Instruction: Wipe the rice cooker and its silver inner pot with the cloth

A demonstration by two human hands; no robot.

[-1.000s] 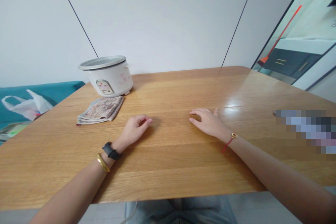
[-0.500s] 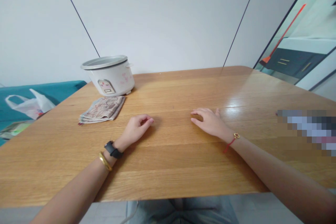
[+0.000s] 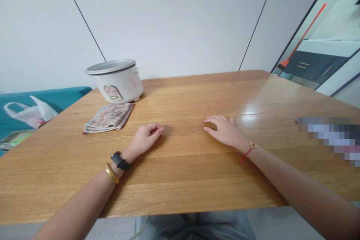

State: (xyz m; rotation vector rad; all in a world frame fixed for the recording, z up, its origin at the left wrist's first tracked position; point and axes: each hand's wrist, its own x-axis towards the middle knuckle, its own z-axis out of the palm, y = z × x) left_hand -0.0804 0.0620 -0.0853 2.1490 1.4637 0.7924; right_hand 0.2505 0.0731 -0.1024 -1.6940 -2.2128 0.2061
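Note:
My left hand (image 3: 146, 138) rests on the wooden table (image 3: 180, 180), its fingers curled in and the thumb close against the index finger, with nothing visible in it. Across from it, my right hand (image 3: 222, 130) lies on the tabletop with thumb and fingers apart, holding nothing. Nearest to my left hand is a folded patterned cloth (image 3: 109, 117), beyond and to the left of it. Behind the cloth stands a white rice cooker (image 3: 118, 82) with a grey rim and pink flower print; no lid is on it, and its inside is mostly hidden.
At the left, a white plastic bag (image 3: 33, 112) sits by a teal sofa (image 3: 70, 93). Something blurred out by pixels (image 3: 332, 137) lies at the table's right. A pale wall (image 3: 180, 22) rises behind the table. A red-handled broom (image 3: 303, 37) leans beyond the doorway.
Both hands keep the same place and pose on the table. The view has shifted only very slightly.

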